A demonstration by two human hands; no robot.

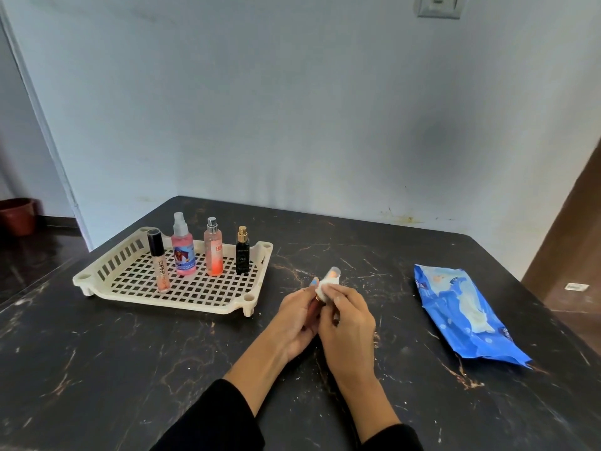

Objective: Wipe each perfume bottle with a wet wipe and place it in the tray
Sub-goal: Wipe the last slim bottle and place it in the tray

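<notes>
Head view. Small perfume bottle [332, 277] held up over the dark marble table [325, 242], just right of the tray, between both hands. Only its top end shows: clear rounded cap with an orange-pink part inside, tilted away and to the right. A copper-coloured band shows lower down between the fingers; the rest of the body is hidden.

Left hand [297, 317] curled round the lower part of the bottle, palm turned inward. Right hand [346, 323] pinches a white wet wipe [326, 287] against the bottle below the cap, thumb and fingertips pressed on the crumpled wipe. Black sleeves on both forearms.

Tray [97, 277]: cream plastic, square-grid open floor, slotted side wall, round sockets at the corners, short feet. Four bottles stand upright in it in a loose row: slim lip-gloss tube [158, 262] with black cap and peach contents; pink mist bottle [184, 248] with a clear spray cap and a blue label; peach-to-orange bottle [213, 251] with a silver sprayer; small black bottle [242, 252] with a gold sprayer.

Wipes packet [468, 317]: soft, glossy blue plastic, creased, lying flat on the table well right of the hands, with a white wipe sticking out of its opening.

Table surface is polished black stone with pale and rusty veins.
</notes>
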